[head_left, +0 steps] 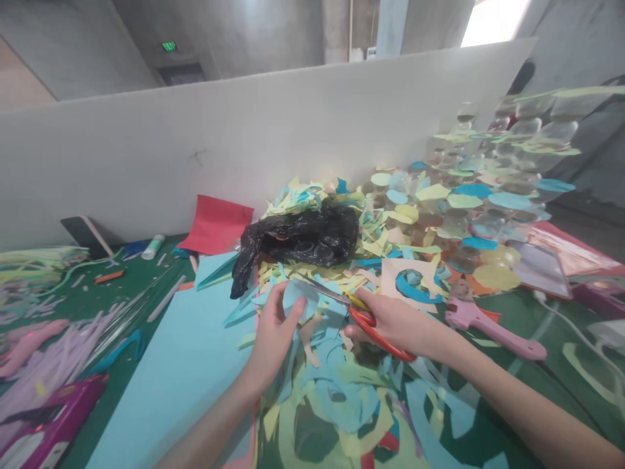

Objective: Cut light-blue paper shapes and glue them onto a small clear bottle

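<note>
Right hand [390, 319]: my fingers clamp one pair of scissors [342, 298] by its handles.
Scissors' axis: slants left and away from those fingers, blades at the paper; contact I can't tell.
Left hand [273, 329]: nearer the paper, fingers pinching one pale-blue paper piece [295, 294].
Black bag [315, 234]: one, just beyond.
Red sheet [217, 225]: one, left of the bag.

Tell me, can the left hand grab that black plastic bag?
Probably yes: the black plastic bag lies just past the left hand, with only paper scraps between, though that hand is holding a light-blue paper piece.
</note>
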Tool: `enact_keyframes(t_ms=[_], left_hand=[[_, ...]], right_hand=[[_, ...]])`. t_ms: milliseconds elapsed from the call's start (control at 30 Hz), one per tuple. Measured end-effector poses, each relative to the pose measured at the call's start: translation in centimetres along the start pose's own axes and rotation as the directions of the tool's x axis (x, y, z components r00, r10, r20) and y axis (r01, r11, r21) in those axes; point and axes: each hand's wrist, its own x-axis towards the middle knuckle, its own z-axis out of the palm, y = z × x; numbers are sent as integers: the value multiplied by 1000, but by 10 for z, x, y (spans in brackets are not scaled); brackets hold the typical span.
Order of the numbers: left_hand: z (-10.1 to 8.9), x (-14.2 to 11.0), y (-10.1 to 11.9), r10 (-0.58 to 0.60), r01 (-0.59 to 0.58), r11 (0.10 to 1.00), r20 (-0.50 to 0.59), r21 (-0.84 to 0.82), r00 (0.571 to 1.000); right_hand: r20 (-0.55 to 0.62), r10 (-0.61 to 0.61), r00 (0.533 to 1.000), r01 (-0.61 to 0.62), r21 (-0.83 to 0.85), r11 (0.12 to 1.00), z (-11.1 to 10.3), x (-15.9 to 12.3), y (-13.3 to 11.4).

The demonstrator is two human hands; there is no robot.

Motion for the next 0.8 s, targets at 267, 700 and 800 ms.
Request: enact_keyframes(t_ms=[267,700,800], left_hand=[[-1,1,0,-4,4,1000,21,16,1000],[2,-2,-1,-115,113,993,46,39,992],[0,-1,0,-199,201,978,-43,57,979]], right_hand=[[-2,16,1000,-16,-25,1000,2,3,-1],[-53,-15,998,13,-35,999,0,2,1],[-39,-27,999,25,-29,999,-2,1,0]])
